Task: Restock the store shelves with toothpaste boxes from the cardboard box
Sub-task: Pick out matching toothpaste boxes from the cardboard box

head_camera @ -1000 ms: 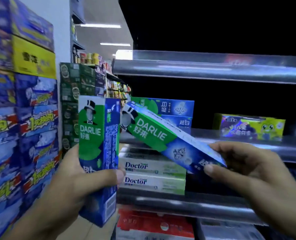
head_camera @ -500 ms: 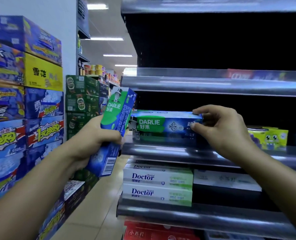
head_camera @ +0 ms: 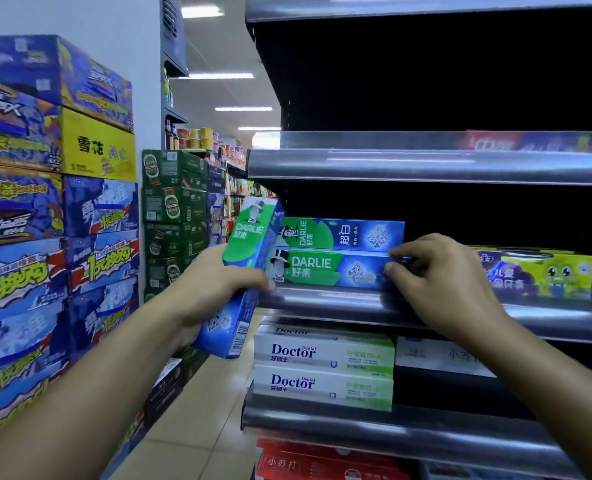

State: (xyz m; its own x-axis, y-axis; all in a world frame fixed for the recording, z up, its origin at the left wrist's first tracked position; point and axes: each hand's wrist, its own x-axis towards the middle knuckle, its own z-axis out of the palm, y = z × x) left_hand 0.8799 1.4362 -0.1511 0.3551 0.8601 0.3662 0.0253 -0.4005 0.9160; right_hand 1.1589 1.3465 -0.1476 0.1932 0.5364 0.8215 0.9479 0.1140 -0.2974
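My right hand is pinching the shelved Darlie box at three o'clock; my left hand, gripping a spare Darlie box at nine, is risking knocking it askew.

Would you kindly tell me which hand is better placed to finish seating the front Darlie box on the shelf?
The right hand: it pinches the right end of the front Darlie box on the shelf. The left hand is full, gripping spare boxes upright.

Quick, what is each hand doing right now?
Left hand: grips a Darlie toothpaste pack.
Right hand: pinches the front Darlie box on the shelf.
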